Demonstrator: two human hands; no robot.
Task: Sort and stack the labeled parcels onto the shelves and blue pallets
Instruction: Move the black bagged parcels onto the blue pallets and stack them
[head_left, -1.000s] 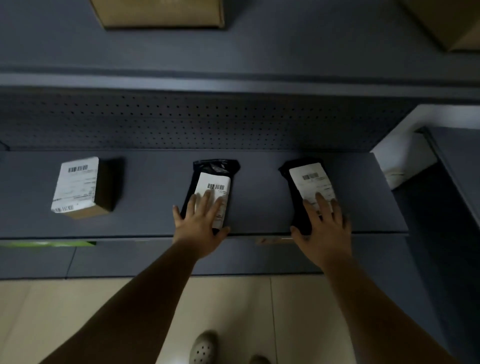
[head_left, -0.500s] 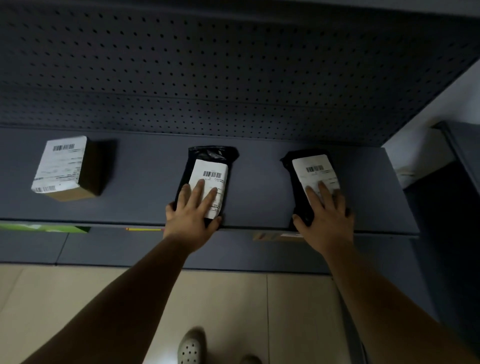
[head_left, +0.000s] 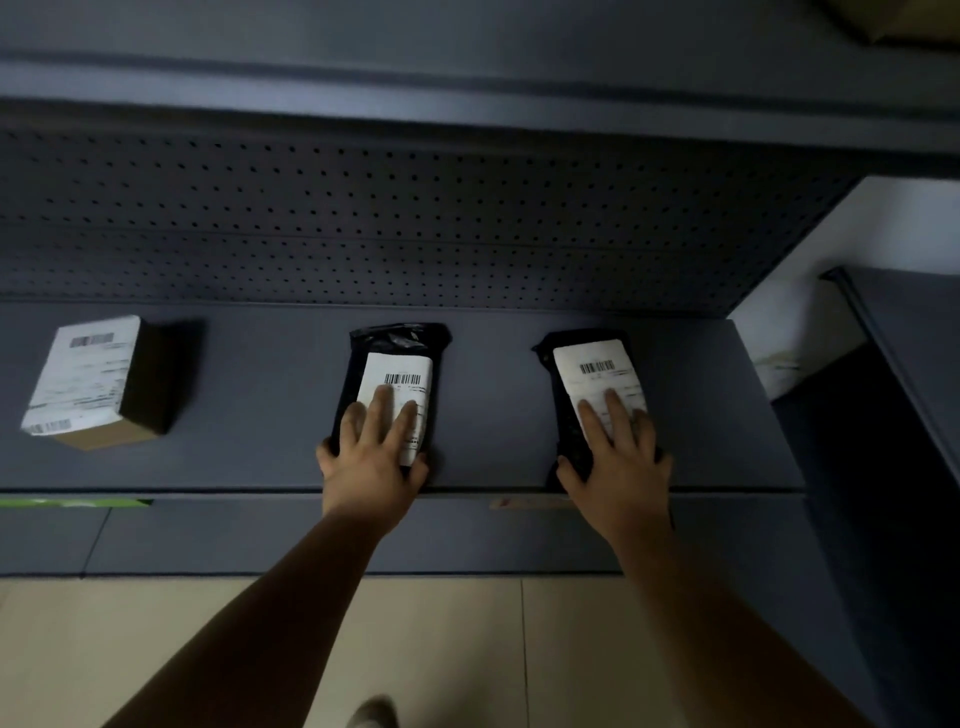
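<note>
Two black poly-bag parcels with white barcode labels lie flat on the dark grey shelf (head_left: 249, 415). My left hand (head_left: 371, 460) lies on the near end of the middle black parcel (head_left: 397, 345), with fingers spread over its label and the thumb at its near edge. My right hand (head_left: 618, 460) rests the same way on the right black parcel (head_left: 589, 358), which is turned slightly to the left. Both parcels' near ends sit at the shelf's front edge. A small cardboard box (head_left: 88, 379) with a white label stands on the shelf at the left, apart from both hands.
A perforated back panel (head_left: 415, 223) closes the shelf behind the parcels. An upper shelf (head_left: 467, 83) overhangs it, with a cardboard corner (head_left: 893, 21) at the top right. Another dark unit (head_left: 909, 364) stands to the right. Beige floor tiles (head_left: 441, 639) and a shoe tip (head_left: 371, 712) are below.
Both hands stay on their parcels, which have slid slightly deeper onto the shelf. The view dipped towards the shelf and has risen again, so the upper shelf shows once more.
</note>
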